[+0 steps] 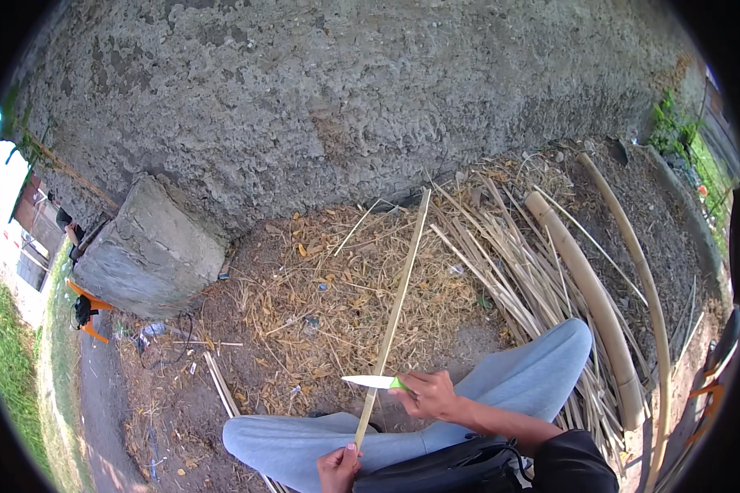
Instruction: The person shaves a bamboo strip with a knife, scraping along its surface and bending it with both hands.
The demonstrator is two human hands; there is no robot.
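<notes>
My left hand [339, 470] is closed around the near end of a long split bamboo strip [404, 287], which slants up and away toward the wall. In my right hand [429, 396] is a knife [372, 381] with a white blade and a green handle. The fingers wrap the handle, and the blade points left, lying across the strip above my left hand. Whether the edge bites into the bamboo I cannot tell. My legs in light blue trousers lie bent below, with a black bag [444, 467] on my lap.
To the right lies a pile of split bamboo strips [510, 275], with a thick bamboo pole [588, 287] and a thinner curved one [633, 238]. Ahead, shavings and dry leaves [304, 279] cover the ground below a rough wall [370, 99]. A concrete block [152, 251] stands left.
</notes>
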